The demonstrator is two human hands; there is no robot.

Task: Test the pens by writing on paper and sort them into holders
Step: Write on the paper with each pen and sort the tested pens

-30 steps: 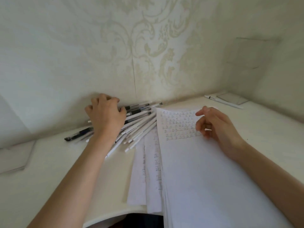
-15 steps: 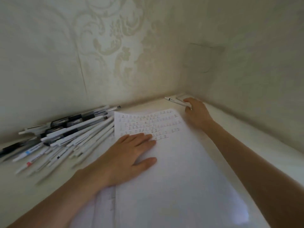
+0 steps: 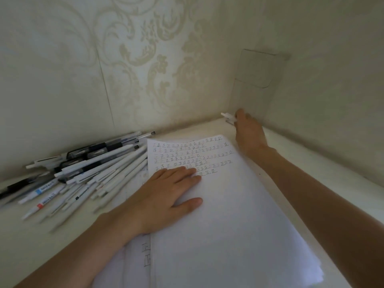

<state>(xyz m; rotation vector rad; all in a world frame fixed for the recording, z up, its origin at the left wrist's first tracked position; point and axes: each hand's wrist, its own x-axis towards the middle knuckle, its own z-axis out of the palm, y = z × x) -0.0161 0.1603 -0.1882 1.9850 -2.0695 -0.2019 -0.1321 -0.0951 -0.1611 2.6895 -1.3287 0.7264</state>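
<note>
A pile of several white and black pens (image 3: 87,171) lies on the left of the white desk. A stack of white paper (image 3: 218,225) with rows of written marks at its top lies in the middle. My left hand (image 3: 166,196) rests flat on the paper, fingers straight. My right hand (image 3: 248,129) reaches to the far right corner and grips a white pen (image 3: 227,116), whose tip sticks out to the left. A clear holder (image 3: 255,86) stands in that corner, right behind the hand.
Patterned wallpaper walls (image 3: 145,69) close off the desk at the back and right. More written sheets (image 3: 143,252) stick out under the stack's left side. Bare desk surface (image 3: 311,163) runs along the right wall.
The view swung right. My left hand left the pen pile and settled flat on the paper. My right hand reached to the far corner and lifted the white pen off the desk.
</note>
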